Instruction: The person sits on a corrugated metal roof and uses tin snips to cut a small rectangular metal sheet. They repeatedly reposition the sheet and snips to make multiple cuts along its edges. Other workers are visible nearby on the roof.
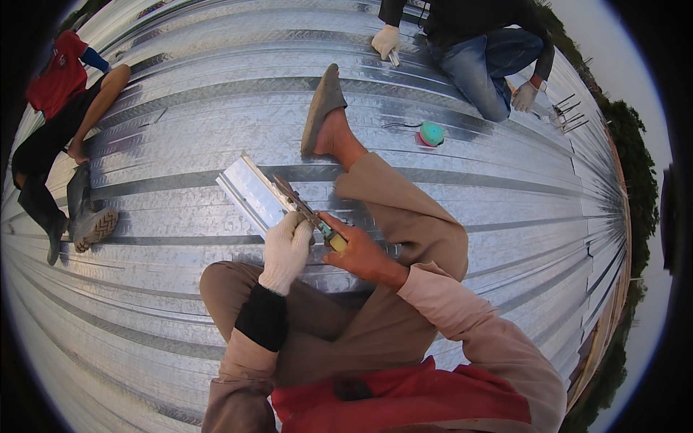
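Observation:
My left hand (286,249), in a white knit glove, grips the lower end of a short, bright, folded sheet-metal piece (242,193), which is angled up to the left above my lap. My bare right hand (357,252) is closed round the green-and-yellow handles of a pair of metal snips (299,202). The snips' blades lie along the piece's right edge, just beyond my left fingers; whether they bite into it I cannot tell.
I sit on corrugated metal roofing (166,195). A co-worker in dark boots (94,224) sits at left; another (476,65) crouches at top right with gloved hands. A teal tape measure (431,133) lies beyond my foot. Metal rods (570,115) stick up near the right edge.

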The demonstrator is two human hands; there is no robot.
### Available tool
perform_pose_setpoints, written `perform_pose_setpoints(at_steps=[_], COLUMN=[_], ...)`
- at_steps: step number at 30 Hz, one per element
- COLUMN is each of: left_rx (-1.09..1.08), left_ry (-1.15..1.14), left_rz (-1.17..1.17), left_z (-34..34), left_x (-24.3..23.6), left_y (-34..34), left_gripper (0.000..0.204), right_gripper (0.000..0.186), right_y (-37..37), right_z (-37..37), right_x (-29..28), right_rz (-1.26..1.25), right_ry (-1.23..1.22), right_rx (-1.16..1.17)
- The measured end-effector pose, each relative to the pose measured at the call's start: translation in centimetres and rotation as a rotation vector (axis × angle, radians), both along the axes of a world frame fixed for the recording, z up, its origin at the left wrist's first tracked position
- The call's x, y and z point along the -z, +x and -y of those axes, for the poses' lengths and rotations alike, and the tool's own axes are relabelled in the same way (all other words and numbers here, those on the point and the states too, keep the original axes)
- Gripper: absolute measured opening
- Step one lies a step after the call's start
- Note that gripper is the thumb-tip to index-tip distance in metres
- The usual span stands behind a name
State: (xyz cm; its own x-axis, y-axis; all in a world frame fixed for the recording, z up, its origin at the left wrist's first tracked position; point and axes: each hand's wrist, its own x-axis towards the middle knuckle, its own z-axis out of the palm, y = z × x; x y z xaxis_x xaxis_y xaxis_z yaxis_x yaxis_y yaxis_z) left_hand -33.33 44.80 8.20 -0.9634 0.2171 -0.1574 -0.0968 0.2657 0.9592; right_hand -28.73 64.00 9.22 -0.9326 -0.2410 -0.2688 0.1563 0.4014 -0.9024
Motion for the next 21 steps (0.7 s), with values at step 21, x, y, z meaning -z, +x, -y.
perform_pose_setpoints(at_steps=[21], left_rx=[-0.007], left_ry=[0.004], left_rz=[0.117], left_z=[0.0], left_x=[-0.2], left_y=[-0.5], left_gripper=[0.036], right_gripper=[0.092], right_y=[0.0], right_z=[0.2], right_x=[-0.1], right_rz=[0.144], right_ry=[-0.112], right_rx=[0.058])
